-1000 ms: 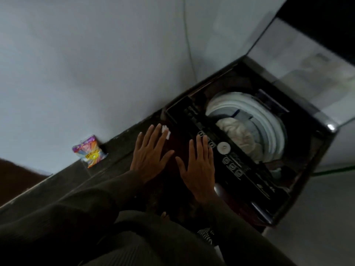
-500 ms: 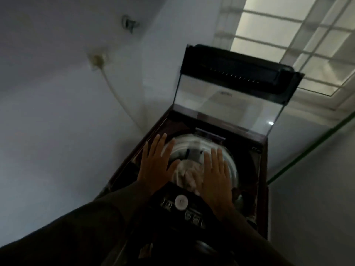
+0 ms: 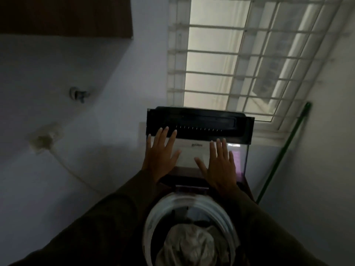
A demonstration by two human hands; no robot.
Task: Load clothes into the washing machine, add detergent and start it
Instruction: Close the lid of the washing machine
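Hands (image 3: 161, 157) (image 3: 221, 166) risen, fingers (image 3: 163, 134) flat on lid (image 3: 199, 121)

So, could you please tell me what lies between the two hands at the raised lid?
In the head view, only the lid's bare glass panel, bearing a small logo, lies between the left hand and the right hand.

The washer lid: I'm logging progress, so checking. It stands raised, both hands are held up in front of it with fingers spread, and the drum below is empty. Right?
Not quite. The drum is not empty: the head view shows pale clothes bundled in it. The lid does stand raised, with the left hand and right hand spread before it.
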